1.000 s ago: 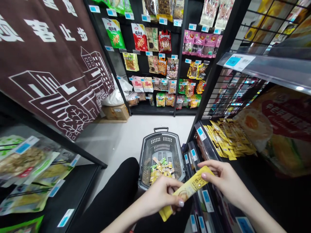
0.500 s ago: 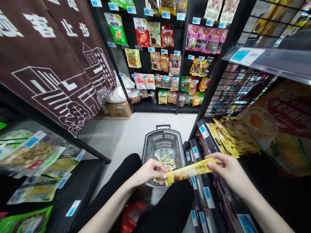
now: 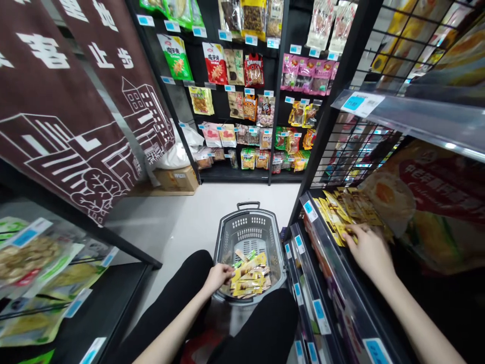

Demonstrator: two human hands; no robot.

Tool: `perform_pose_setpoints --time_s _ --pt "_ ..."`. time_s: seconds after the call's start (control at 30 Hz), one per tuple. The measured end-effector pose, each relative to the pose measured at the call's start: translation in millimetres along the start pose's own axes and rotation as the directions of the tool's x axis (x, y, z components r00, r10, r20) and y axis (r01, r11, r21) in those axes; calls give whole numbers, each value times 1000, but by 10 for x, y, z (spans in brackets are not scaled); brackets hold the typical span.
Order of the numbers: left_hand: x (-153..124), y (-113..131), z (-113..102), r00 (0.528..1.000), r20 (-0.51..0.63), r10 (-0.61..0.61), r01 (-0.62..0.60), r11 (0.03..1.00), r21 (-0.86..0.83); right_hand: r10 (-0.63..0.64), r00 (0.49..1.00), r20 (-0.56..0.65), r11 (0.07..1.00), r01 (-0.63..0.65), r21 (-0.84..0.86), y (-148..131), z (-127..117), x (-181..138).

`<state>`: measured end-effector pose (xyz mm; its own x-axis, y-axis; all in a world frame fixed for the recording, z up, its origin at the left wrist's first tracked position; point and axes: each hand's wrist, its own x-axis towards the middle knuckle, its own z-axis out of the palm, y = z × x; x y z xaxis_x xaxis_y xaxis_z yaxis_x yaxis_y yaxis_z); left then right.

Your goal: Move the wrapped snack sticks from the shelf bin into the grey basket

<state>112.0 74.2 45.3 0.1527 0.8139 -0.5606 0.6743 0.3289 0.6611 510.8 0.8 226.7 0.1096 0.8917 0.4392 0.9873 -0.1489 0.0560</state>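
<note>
A grey shopping basket stands on the floor between my knees, with several yellow and green snack packets in its bottom. My left hand reaches over the basket's near rim, fingers curled on a yellow packet lying on the heap. My right hand rests palm down on the row of yellow packets on the right shelf, fingers bent onto them. Whether it grips one I cannot tell.
Black shelves with blue price tags line the right side. A black rack of hanging snack bags closes the aisle ahead. A brown curtain hangs at left over a low shelf of bags. A cardboard box sits on the floor.
Both hands held one long yellow packet between them. My left hand has lowered it into the basket, and my right hand has let go and moved up to the shelf's yellow packets.
</note>
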Motion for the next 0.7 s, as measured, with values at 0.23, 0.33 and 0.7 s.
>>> perform_pose_setpoints --time_s 0.23,0.33,0.7 --pt "213 -116 260 979 77 -187 186 982 21 -37 998 56 995 42 -92 -180 -72 -30" --pt "202 -47 321 976 112 -189 188 982 25 -91 994 66 986 99 -134 -220 -101 -34" --pt "-524 1114 376 883 23 469 -438 840 -319 326 936 -133 817 -209 537 -290 -621 -53"
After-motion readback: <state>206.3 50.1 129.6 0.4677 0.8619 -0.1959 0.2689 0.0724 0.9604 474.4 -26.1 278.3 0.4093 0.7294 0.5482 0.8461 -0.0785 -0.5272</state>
